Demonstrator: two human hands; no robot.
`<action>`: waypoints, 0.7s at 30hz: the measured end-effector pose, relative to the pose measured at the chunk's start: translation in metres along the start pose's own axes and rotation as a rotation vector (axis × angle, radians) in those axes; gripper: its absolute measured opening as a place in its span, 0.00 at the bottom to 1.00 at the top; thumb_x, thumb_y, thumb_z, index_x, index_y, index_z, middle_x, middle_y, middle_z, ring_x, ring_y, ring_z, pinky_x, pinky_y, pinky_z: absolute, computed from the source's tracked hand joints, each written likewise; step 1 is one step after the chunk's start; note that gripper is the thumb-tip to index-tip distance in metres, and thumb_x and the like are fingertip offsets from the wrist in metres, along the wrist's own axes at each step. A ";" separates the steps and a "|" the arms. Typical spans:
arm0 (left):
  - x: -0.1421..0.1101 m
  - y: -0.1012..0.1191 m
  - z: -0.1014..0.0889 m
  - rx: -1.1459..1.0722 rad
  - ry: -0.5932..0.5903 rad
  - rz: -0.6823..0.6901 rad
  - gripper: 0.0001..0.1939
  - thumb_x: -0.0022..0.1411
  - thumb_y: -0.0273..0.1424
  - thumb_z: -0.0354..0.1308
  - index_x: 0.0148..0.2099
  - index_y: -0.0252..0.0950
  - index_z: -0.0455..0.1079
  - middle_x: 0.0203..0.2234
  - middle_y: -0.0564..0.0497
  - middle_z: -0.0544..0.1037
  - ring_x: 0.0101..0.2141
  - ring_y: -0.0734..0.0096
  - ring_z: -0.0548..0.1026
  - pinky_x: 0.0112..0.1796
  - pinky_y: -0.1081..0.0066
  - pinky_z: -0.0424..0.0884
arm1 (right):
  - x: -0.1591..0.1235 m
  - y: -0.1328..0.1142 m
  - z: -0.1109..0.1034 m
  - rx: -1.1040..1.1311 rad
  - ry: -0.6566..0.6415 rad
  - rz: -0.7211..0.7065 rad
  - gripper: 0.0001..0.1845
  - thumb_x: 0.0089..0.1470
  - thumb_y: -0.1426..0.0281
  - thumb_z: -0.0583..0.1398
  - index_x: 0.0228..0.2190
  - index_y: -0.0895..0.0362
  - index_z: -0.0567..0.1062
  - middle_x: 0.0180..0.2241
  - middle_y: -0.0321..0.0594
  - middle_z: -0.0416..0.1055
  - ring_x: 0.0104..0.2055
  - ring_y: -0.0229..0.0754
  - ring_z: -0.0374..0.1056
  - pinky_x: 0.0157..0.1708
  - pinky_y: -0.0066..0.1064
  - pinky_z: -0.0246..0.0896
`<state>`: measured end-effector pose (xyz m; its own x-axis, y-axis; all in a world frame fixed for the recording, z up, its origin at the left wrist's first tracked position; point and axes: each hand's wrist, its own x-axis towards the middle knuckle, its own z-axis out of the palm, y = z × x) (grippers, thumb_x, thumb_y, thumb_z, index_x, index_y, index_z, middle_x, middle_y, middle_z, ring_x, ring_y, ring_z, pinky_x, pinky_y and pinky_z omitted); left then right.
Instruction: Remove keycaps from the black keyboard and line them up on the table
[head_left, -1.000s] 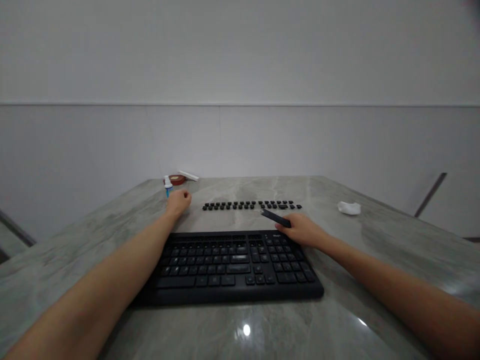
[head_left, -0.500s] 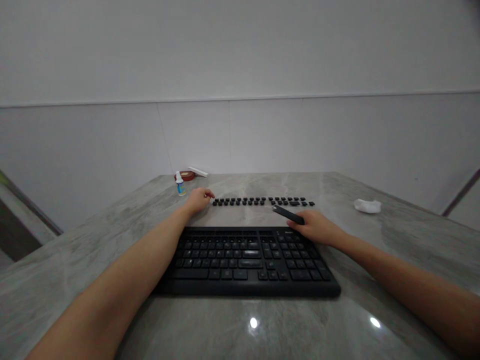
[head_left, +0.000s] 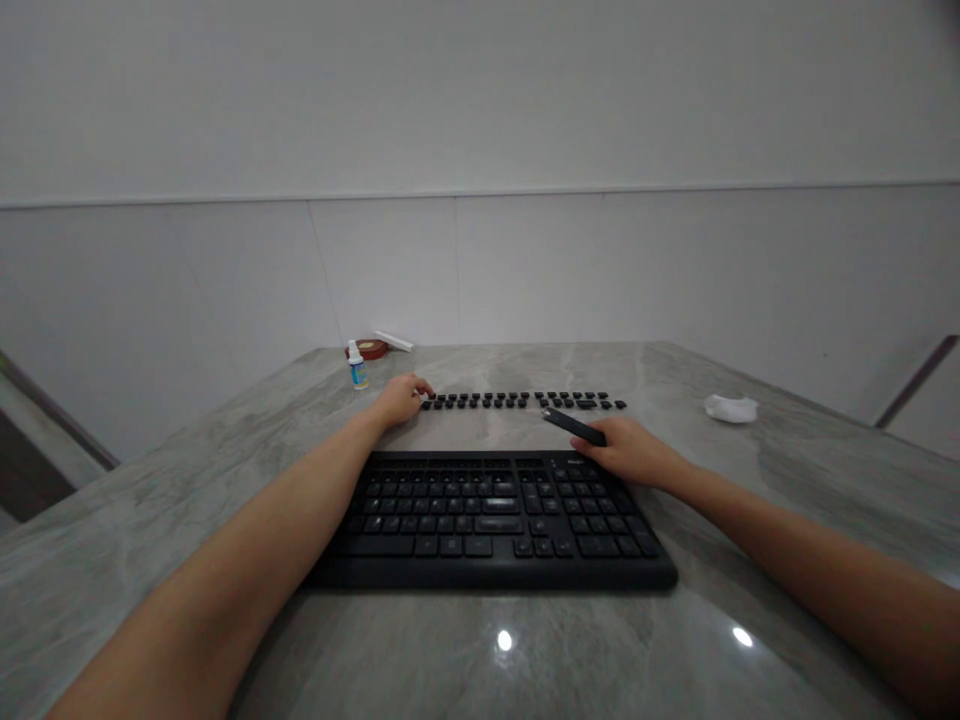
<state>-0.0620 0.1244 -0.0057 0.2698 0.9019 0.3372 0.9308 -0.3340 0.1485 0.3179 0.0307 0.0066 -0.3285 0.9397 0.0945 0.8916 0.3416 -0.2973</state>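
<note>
My left hand [head_left: 401, 398] is at the left end of two rows of loose black keycaps [head_left: 499, 400]. Its thumb and forefinger are bent together around a keycap at that end, which the fingers mostly hide. In my right hand [head_left: 619, 445] is a slim black tool with a small metallic tip [head_left: 574, 426], pointing left and away from me. That hand rests above the upper right corner of a black keyboard [head_left: 480, 570]. The keyboard lies flat in front of me; its top row lacks caps, and my left forearm covers its left end.
A small white spray bottle with a blue label [head_left: 358, 368] stands at the back left. Behind it lie a reddish-brown object [head_left: 373, 349] and a white strip [head_left: 394, 341]. A crumpled white tissue-like piece [head_left: 731, 409] sits at the right on the grey marbled table [head_left: 450, 660].
My left fingers have moved slightly right and down onto the leftmost keycaps. My right hand keeps the black tool in about the same place. The view has shifted a little.
</note>
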 end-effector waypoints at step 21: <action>0.005 -0.004 0.006 0.024 -0.038 0.050 0.29 0.47 0.17 0.46 0.48 0.36 0.76 0.44 0.47 0.77 0.45 0.66 0.74 0.51 0.72 0.66 | 0.000 0.000 0.000 -0.008 0.000 0.012 0.17 0.56 0.62 0.54 0.23 0.58 0.73 0.22 0.41 0.70 0.26 0.41 0.65 0.26 0.28 0.50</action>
<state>-0.0629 0.1321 -0.0106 0.3248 0.8942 0.3080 0.9215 -0.3725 0.1097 0.3175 0.0304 0.0064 -0.3176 0.9439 0.0905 0.8980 0.3301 -0.2909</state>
